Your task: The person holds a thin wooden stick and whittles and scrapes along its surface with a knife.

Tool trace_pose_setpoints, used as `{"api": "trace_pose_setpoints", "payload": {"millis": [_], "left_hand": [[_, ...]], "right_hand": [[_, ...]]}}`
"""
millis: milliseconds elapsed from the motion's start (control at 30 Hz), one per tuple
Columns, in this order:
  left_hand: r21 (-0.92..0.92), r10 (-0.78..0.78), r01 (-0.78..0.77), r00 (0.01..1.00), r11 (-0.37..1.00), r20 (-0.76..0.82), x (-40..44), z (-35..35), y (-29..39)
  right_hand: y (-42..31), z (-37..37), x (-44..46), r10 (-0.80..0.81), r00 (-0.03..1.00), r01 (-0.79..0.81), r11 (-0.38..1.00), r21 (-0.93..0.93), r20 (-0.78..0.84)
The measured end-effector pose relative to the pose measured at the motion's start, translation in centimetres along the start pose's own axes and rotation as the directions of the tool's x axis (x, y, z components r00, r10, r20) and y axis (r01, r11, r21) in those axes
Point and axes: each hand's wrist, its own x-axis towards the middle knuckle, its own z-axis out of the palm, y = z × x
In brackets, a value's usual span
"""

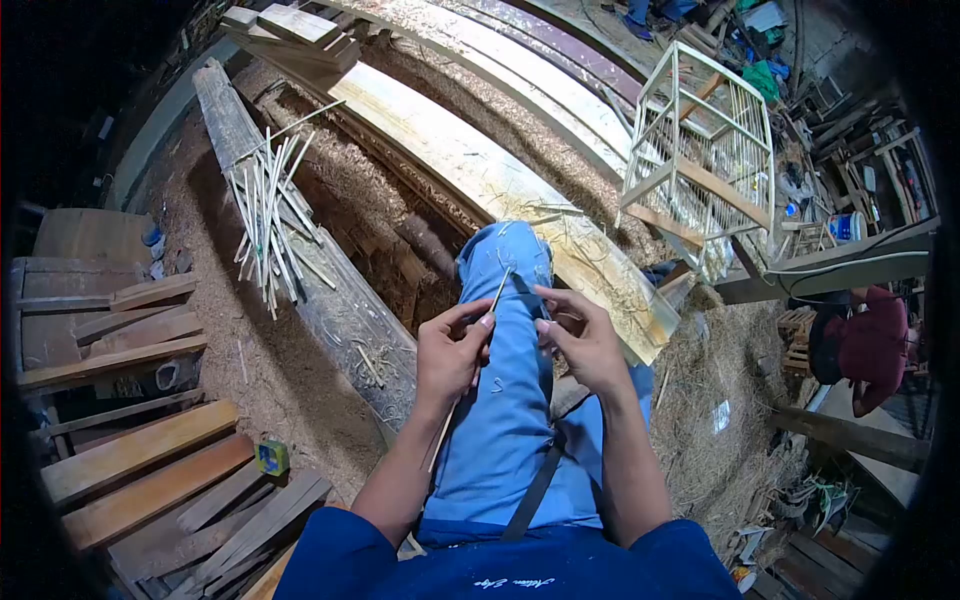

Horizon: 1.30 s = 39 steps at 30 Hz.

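Observation:
My left hand (pixel 455 355) is closed around a thin wooden stick (pixel 501 288), which slants over my raised, blue-clad knee (pixel 510 250). The stick's tip points away from me, and its other end runs down past my left wrist. My right hand (pixel 590 345) hovers just right of the knee, thumb and fingers curled together. Whether anything small sits in that pinch is hidden. Thin curled shavings lie on the trouser leg. A dark flat strip (pixel 535 490) crosses my lap below the hands.
Several pale sticks (pixel 265 215) are bundled on a weathered plank (pixel 345 300) at left. A long light board (pixel 440 125) runs beyond my knee. A barred wooden cage (pixel 700 160) stands right. A tape measure (pixel 271 458) rests lower left. Another person (pixel 872 350) is at far right.

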Motion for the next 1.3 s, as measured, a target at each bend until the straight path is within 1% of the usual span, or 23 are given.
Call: {"api": "trace_pose_setpoints", "payload": {"millis": [33,100,167,233,300,333,367,433,467,500,567,600,633,700,733,833,867,933,1067,1133,1167,1233,1300], "left_hand": [[0.000,0.006,-0.006,1.000,1.000,0.003,0.0,0.0,-0.2],[0.034,0.064,-0.063,0.998,0.997,-0.018,0.1,0.0,-0.8],[0.005,0.069,-0.069,0.998,0.998,-0.012,0.0,-0.1,-0.8],[0.003,0.048,-0.048,0.999,0.999,-0.011,0.0,-0.1,-0.7],[-0.003,0.049,-0.049,0.999,0.999,-0.016,0.0,0.0,-0.6],[-0.004,0.044,-0.044,0.999,0.999,-0.016,0.0,0.0,-0.6],[-0.003,0.045,-0.045,0.999,0.999,-0.015,0.0,0.0,-0.7],[-0.002,0.044,-0.044,0.999,0.999,-0.002,0.2,0.0,-0.7],[-0.001,0.051,-0.051,0.999,0.999,0.002,0.2,0.0,-0.4],[0.014,0.031,-0.031,0.999,0.999,0.009,0.1,0.1,0.1],[0.028,0.013,-0.013,1.000,1.000,0.014,0.3,0.3,0.7],[0.031,0.005,-0.006,1.000,1.000,0.030,0.6,0.3,0.8],[0.035,-0.006,0.004,0.999,0.999,0.047,0.8,0.4,0.9],[0.027,0.030,-0.032,0.998,0.999,0.046,1.7,0.7,0.2],[0.020,0.069,-0.070,0.997,0.997,0.044,2.1,0.9,0.0],[0.066,0.015,-0.016,1.000,0.998,0.020,2.3,1.0,0.4],[0.068,0.011,-0.012,1.000,0.998,0.021,2.3,0.9,0.2],[0.042,0.017,-0.018,1.000,0.999,0.023,2.5,0.5,-0.3],[0.011,0.057,-0.057,0.998,0.998,0.015,2.9,0.3,-1.7],[-0.005,0.162,-0.162,0.987,0.987,0.000,2.7,0.3,-2.4],[-0.005,0.162,-0.162,0.987,0.987,0.001,2.2,0.1,-2.6],[-0.021,0.065,-0.066,0.998,0.998,-0.018,0.8,0.1,-1.4],[-0.006,0.087,-0.087,0.996,0.996,-0.030,-0.1,-0.1,-1.9]], "right_hand": [[-0.6,-0.3,-0.2,0.142,0.989,-0.146,0.970,0.195,0.035],[-0.3,-1.1,-0.3,0.115,0.993,-0.118,0.956,0.270,0.027],[-0.3,-1.7,-0.7,0.360,0.932,-0.318,0.854,0.411,-0.028],[-0.1,-2.2,-0.9,0.370,0.928,-0.321,0.860,0.397,-0.051],[1.6,-3.4,-0.7,0.318,0.947,-0.280,0.734,0.618,0.051],[-0.7,-2.1,-0.3,0.449,0.890,-0.247,0.616,0.748,-0.075],[-2.3,-1.5,-0.7,0.448,0.891,-0.246,0.616,0.748,-0.075],[-4.1,-1.0,-1.2,0.378,0.925,-0.270,0.599,0.754,0.030],[-1.6,-2.3,-1.2,0.297,0.933,-0.349,0.615,0.707,0.202],[-1.5,-1.8,-1.2,0.313,0.923,-0.380,0.644,0.664,0.226],[-1.5,-0.7,-1.2,0.285,0.948,-0.319,0.874,0.367,0.144],[-2.0,-0.1,-1.3,0.254,0.959,-0.277,0.934,0.226,0.125],[-2.0,0.2,-1.2,0.253,0.959,-0.276,0.934,0.226,0.125],[-1.6,0.6,-1.3,0.170,0.984,-0.168,0.985,-0.047,0.050],[-0.3,0.9,-1.3,0.014,1.000,-0.011,0.991,-0.135,0.021],[0.1,1.2,-1.4,-0.214,0.976,0.201,0.870,-0.451,0.023],[0.1,1.4,-1.6,-0.211,0.977,0.197,0.871,-0.449,0.020],[0.2,2.1,-1.8,-0.334,0.942,0.298,0.828,-0.476,0.009],[0.4,2.3,-2.0,-0.290,0.957,0.253,0.823,-0.509,0.006],[0.5,2.2,-2.1,-0.254,0.967,0.231,0.797,-0.559,0.037],[0.6,2.2,-2.2,-0.254,0.967,0.231,0.797,-0.559,0.037],[0.8,2.2,-2.3,-0.242,0.968,0.223,0.727,-0.649,0.062],[0.8,2.5,-2.5,-0.249,0.967,0.221,0.724,-0.654,0.051]]}}
